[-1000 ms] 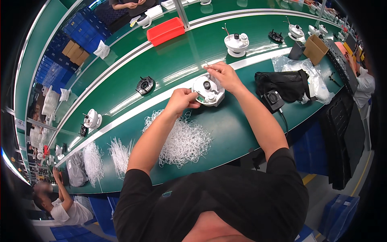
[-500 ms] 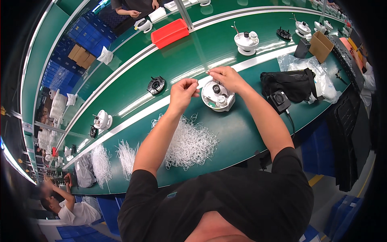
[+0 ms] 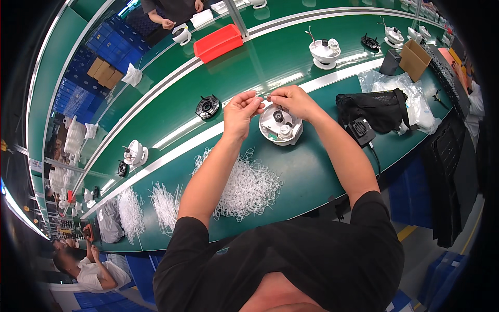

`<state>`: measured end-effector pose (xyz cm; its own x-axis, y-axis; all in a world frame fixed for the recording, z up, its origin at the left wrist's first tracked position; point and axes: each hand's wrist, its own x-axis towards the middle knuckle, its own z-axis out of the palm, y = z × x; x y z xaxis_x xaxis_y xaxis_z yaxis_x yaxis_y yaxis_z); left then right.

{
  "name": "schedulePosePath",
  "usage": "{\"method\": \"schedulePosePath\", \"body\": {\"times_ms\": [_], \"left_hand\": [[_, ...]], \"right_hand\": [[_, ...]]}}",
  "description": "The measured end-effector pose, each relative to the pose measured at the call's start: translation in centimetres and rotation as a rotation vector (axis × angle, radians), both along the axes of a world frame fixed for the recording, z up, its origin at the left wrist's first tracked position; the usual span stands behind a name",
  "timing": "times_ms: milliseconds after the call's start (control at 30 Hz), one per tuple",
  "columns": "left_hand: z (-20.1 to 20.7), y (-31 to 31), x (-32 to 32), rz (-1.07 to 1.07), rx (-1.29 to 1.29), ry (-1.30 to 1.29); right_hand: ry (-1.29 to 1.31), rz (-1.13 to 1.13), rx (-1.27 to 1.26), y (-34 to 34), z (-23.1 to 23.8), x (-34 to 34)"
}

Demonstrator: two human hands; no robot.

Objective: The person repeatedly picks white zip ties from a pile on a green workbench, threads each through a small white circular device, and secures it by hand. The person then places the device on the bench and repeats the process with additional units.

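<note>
My left hand (image 3: pixel 241 110) and my right hand (image 3: pixel 293 101) meet fingertip to fingertip above a white bowl-shaped device housing (image 3: pixel 266 125). The right fingers pinch the end of what looks like a thin wire (image 3: pixel 268 96). Something tiny sits in the left thumb-and-finger pinch, too small to name. Inside the housing, a black round part (image 3: pixel 278 115) and a clear-and-white part show. On the bench below my left forearm lies a heap of looped white plastic ties (image 3: pixel 247 187).
Past the white rail, a conveyor carries a black ring-shaped part (image 3: pixel 208 107) and white housings (image 3: pixel 325 52). A red bin (image 3: pixel 218 43) stands beyond. Straight white ties (image 3: pixel 165 205) lie left. At right are a black bag (image 3: pixel 371 110), a black adapter (image 3: pixel 360 130) and clear plastic bags.
My left hand has moved right and up, closing the gap to my right hand, which stays nearly still. The parts on the conveyor have shifted to the right.
</note>
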<state>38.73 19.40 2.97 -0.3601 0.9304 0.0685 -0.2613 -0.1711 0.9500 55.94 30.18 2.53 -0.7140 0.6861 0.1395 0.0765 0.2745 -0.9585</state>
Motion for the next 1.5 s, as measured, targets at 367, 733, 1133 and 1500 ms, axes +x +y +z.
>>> {"method": "schedulePosePath", "body": {"times_ms": [367, 733, 1133, 1500], "left_hand": [[-0.2, 0.4, 0.2, -0.014, 0.036, 0.108], [0.2, 0.2, 0.4, -0.03, -0.066, 0.32], [-0.5, 0.4, 0.9, 0.014, -0.089, 0.348], [-0.2, 0.5, 1.5, 0.065, -0.086, 0.5]], "right_hand": [[-0.119, 0.031, 0.035, -0.5, 1.3, 0.5], [-0.024, 0.07, 0.072, -0.7, 0.6, 0.3], [-0.046, 0.042, 0.084, -0.6, 0.4, 0.4], [0.157, 0.103, -0.138, -0.2, -0.6, 0.2]]}}
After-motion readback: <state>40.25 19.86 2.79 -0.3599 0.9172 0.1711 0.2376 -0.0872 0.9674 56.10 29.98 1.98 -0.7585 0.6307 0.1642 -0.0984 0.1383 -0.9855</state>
